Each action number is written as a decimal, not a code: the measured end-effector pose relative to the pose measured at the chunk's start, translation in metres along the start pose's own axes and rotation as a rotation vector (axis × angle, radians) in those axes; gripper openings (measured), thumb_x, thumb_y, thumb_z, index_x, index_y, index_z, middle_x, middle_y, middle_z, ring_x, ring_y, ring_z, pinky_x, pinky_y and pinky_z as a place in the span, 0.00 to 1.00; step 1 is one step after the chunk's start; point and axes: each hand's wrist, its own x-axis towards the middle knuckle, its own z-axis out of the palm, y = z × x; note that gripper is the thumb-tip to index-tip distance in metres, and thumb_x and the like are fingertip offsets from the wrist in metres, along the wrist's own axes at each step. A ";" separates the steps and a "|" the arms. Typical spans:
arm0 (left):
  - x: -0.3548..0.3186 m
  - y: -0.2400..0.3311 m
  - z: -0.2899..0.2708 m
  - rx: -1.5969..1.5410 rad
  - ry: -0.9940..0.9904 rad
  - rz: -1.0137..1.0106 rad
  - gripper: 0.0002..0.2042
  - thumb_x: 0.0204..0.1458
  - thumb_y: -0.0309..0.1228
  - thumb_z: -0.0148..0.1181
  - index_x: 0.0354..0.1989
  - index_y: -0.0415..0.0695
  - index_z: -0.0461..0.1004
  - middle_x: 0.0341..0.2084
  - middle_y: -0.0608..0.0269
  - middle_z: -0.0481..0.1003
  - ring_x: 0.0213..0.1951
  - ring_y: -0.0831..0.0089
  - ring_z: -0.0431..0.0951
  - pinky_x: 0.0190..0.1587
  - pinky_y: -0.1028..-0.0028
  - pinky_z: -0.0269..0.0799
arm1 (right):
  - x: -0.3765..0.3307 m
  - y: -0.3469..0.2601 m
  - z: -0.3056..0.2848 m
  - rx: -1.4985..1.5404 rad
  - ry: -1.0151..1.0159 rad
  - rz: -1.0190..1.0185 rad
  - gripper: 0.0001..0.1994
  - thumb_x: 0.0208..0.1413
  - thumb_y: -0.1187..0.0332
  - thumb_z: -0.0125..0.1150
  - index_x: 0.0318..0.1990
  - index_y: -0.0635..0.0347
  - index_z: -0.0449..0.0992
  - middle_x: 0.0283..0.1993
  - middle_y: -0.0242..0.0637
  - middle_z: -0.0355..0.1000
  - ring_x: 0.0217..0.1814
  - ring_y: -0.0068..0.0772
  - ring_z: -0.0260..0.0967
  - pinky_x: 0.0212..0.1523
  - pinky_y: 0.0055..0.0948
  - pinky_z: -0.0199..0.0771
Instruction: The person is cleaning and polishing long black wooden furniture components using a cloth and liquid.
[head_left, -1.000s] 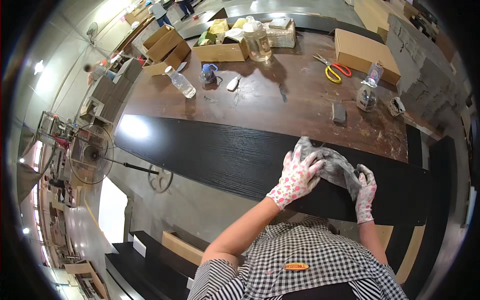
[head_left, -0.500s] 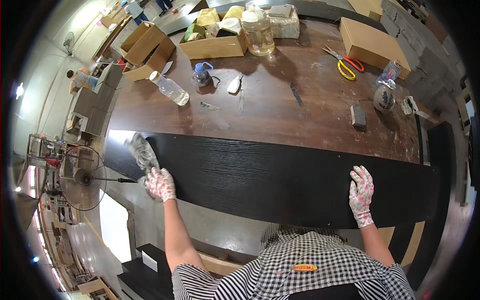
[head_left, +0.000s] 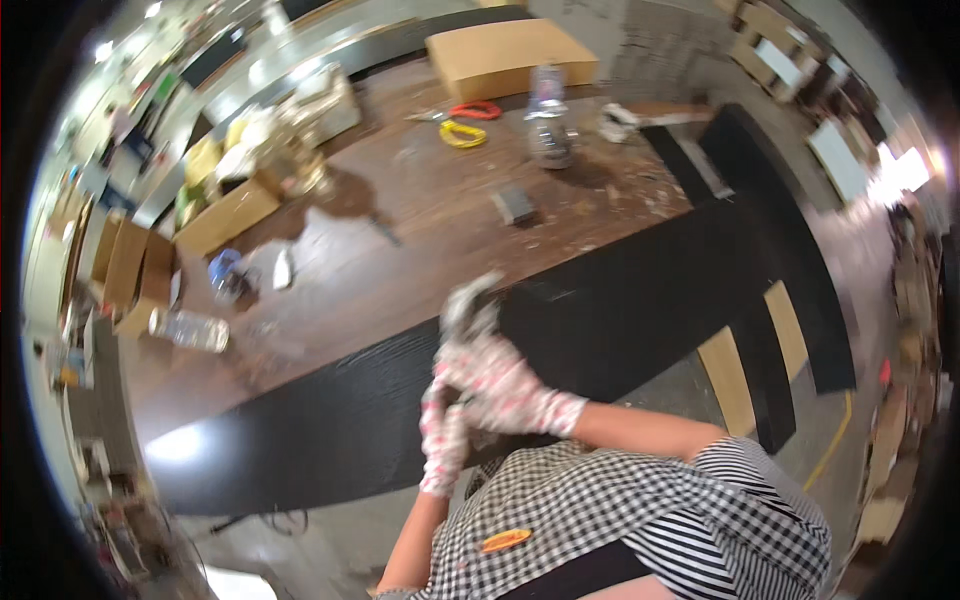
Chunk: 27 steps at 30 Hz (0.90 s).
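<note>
Both my hands are gloved, white with pink print, and meet over the near edge of the long black board [head_left: 620,300] that lies across the brown counter [head_left: 400,240]. My right hand [head_left: 505,385] comes in from the right, its fingers curled together on a grey rag [head_left: 468,305]; the bunched rag sticks up just above the knuckles and sits on the board near its middle. The frame is motion-blurred, so I cannot tell how tight the clamp is. My left hand [head_left: 443,445] is just below and left of the right one, touching it, fingers pointing up toward the rag; whether they also pinch the cloth I cannot tell.

Beyond the board on the counter: a small dark block [head_left: 514,204], yellow-handled scissors [head_left: 462,133] beside red-handled ones [head_left: 477,110], a clear jar [head_left: 548,125], a plastic bottle [head_left: 190,328] lying on its side at the left, and a closed cardboard box [head_left: 510,55] at the far edge. More black boards [head_left: 790,240] lie off the right end. I wear a checked apron over a striped shirt.
</note>
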 end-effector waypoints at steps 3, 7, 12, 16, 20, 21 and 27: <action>-0.010 -0.025 0.011 -0.668 0.259 -0.239 0.16 0.61 0.31 0.46 0.56 0.40 0.64 0.54 0.55 0.68 0.57 0.66 0.68 0.62 0.64 0.61 | -0.020 0.003 0.029 -0.157 0.036 0.015 0.34 0.54 0.44 0.50 0.66 0.49 0.59 0.70 0.40 0.55 0.71 0.48 0.51 0.71 0.48 0.41; 0.007 -0.019 0.030 -0.633 0.293 -0.127 0.15 0.60 0.21 0.41 0.54 0.39 0.64 0.52 0.56 0.69 0.55 0.66 0.68 0.62 0.66 0.61 | -0.054 0.050 -0.014 -0.283 0.280 0.212 0.21 0.52 0.63 0.54 0.55 0.50 0.70 0.56 0.40 0.68 0.56 0.46 0.66 0.57 0.47 0.64; 0.035 -0.008 0.049 -0.164 0.058 0.059 0.13 0.52 0.16 0.51 0.46 0.40 0.72 0.45 0.55 0.74 0.49 0.62 0.74 0.56 0.66 0.67 | -0.186 0.220 -0.116 -0.786 0.649 0.591 0.11 0.48 0.73 0.51 0.41 0.58 0.74 0.38 0.44 0.73 0.42 0.50 0.70 0.45 0.48 0.68; 0.050 0.009 0.063 0.029 0.070 0.169 0.13 0.49 0.17 0.54 0.43 0.39 0.74 0.41 0.54 0.75 0.46 0.59 0.75 0.53 0.64 0.68 | -0.182 0.241 -0.135 -0.663 0.664 1.021 0.11 0.54 0.65 0.49 0.40 0.60 0.73 0.38 0.45 0.72 0.44 0.53 0.68 0.46 0.50 0.65; 0.069 0.023 0.103 0.150 0.140 0.146 0.12 0.47 0.18 0.56 0.41 0.39 0.75 0.41 0.54 0.76 0.46 0.57 0.75 0.53 0.61 0.68 | -0.119 0.138 -0.072 -0.530 0.492 0.412 0.23 0.52 0.60 0.54 0.56 0.57 0.70 0.62 0.42 0.66 0.63 0.50 0.61 0.65 0.52 0.54; 0.076 0.032 0.118 0.134 0.145 0.154 0.12 0.45 0.18 0.56 0.41 0.40 0.75 0.42 0.54 0.76 0.47 0.55 0.74 0.54 0.61 0.67 | -0.123 0.137 -0.072 -0.479 0.372 0.404 0.25 0.52 0.59 0.55 0.58 0.55 0.69 0.65 0.42 0.62 0.66 0.51 0.58 0.67 0.53 0.50; 0.106 0.061 0.153 0.424 -0.032 0.332 0.13 0.47 0.21 0.57 0.42 0.40 0.75 0.43 0.54 0.75 0.50 0.54 0.72 0.56 0.59 0.64 | -0.169 0.283 -0.197 -0.544 0.733 0.558 0.14 0.53 0.70 0.52 0.48 0.55 0.74 0.52 0.48 0.70 0.56 0.55 0.65 0.57 0.47 0.65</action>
